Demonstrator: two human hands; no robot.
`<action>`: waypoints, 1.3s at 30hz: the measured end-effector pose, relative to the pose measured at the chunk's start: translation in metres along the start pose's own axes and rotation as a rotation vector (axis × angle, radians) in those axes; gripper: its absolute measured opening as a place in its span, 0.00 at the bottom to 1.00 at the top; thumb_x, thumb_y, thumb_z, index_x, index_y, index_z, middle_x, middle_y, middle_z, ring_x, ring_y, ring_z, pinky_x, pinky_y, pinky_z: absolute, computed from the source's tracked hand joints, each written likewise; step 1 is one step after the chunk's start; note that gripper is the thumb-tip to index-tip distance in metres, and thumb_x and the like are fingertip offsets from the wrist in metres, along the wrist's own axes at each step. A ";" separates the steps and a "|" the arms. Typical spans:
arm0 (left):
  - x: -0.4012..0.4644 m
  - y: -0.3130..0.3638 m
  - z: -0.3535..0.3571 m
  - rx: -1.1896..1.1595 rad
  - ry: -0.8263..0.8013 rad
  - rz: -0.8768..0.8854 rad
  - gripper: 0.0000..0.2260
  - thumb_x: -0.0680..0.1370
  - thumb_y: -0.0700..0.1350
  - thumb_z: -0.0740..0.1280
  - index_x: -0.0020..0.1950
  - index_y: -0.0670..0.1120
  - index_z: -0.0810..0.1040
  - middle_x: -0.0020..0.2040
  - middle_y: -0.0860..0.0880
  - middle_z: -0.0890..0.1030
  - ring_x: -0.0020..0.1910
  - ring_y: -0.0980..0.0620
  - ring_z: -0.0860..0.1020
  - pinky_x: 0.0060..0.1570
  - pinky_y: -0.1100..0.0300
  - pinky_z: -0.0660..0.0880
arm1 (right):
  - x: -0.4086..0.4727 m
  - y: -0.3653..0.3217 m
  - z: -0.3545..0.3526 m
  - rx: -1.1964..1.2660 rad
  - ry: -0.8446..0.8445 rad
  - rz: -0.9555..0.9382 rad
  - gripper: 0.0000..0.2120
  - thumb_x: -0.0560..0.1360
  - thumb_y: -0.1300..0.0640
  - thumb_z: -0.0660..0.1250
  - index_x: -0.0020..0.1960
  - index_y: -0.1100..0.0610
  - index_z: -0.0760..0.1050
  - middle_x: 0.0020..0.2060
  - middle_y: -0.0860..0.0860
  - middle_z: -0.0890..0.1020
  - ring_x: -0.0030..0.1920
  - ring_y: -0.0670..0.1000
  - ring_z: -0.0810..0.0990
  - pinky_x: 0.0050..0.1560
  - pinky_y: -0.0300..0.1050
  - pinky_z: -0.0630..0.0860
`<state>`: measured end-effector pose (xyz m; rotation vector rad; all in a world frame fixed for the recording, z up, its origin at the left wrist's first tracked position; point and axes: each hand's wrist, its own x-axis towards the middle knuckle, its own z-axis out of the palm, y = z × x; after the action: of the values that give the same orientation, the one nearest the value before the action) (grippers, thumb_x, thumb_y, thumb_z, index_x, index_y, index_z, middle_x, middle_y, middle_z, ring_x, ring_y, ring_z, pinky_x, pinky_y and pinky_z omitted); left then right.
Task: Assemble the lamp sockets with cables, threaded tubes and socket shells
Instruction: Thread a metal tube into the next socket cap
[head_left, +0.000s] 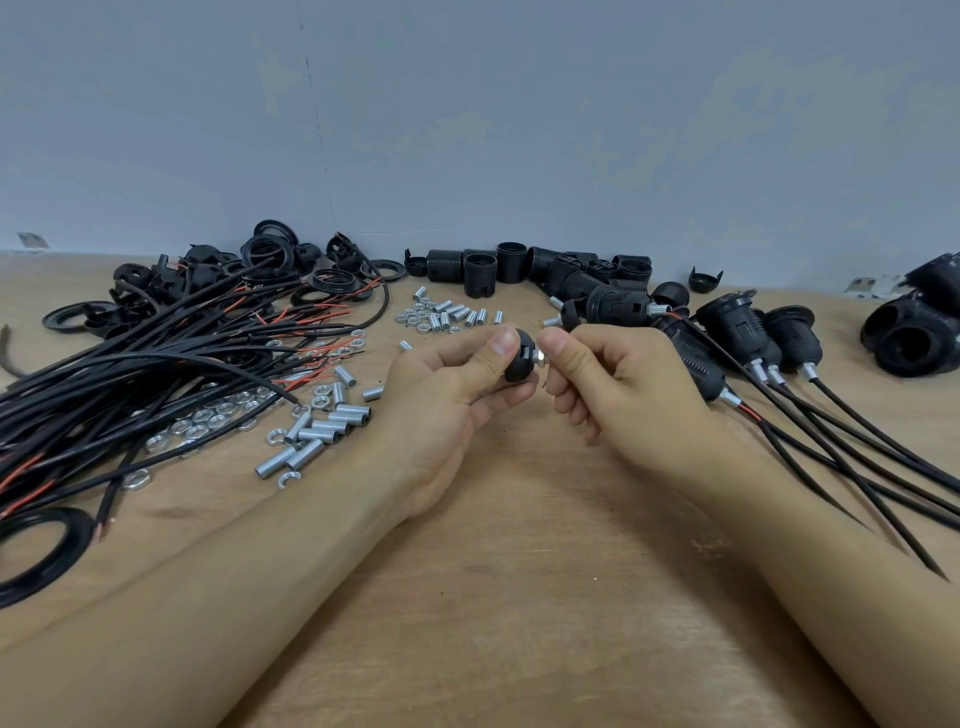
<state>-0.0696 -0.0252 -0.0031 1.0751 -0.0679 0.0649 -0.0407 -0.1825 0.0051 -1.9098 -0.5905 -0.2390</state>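
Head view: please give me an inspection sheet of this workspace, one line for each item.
Surface: wooden table, scuffed.
Job's things: black socket cap with metal threaded tube at its side; finished sockets at right.
Clutter: loose tubes and nuts; black rings; threaded shells.
Grippers: left hand holds the cap; right hand pinches the tube.
Cables: black bundle at left, red cores showing.
Surroundings: grey wall.
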 end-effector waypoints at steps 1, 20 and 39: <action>0.000 0.000 0.000 0.000 -0.001 0.000 0.18 0.71 0.45 0.69 0.56 0.34 0.81 0.48 0.39 0.82 0.47 0.47 0.82 0.49 0.60 0.81 | 0.000 0.000 0.001 0.003 -0.001 0.000 0.21 0.74 0.40 0.63 0.35 0.57 0.78 0.26 0.48 0.79 0.25 0.47 0.76 0.25 0.41 0.75; 0.003 0.002 -0.001 -0.024 0.037 0.000 0.19 0.72 0.45 0.69 0.57 0.33 0.80 0.49 0.41 0.83 0.47 0.49 0.82 0.50 0.60 0.80 | 0.005 0.001 -0.005 0.141 -0.056 0.114 0.17 0.76 0.41 0.67 0.43 0.56 0.78 0.32 0.54 0.80 0.29 0.62 0.77 0.26 0.57 0.76; 0.001 0.000 -0.001 0.005 0.022 0.028 0.18 0.71 0.45 0.69 0.56 0.34 0.81 0.50 0.40 0.83 0.49 0.47 0.83 0.51 0.59 0.80 | 0.002 -0.001 0.001 0.082 -0.065 0.175 0.32 0.76 0.31 0.55 0.32 0.56 0.77 0.24 0.55 0.78 0.20 0.51 0.73 0.20 0.38 0.66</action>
<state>-0.0683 -0.0245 -0.0030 1.0787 -0.0632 0.1025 -0.0394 -0.1808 0.0069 -1.8828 -0.4653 -0.0404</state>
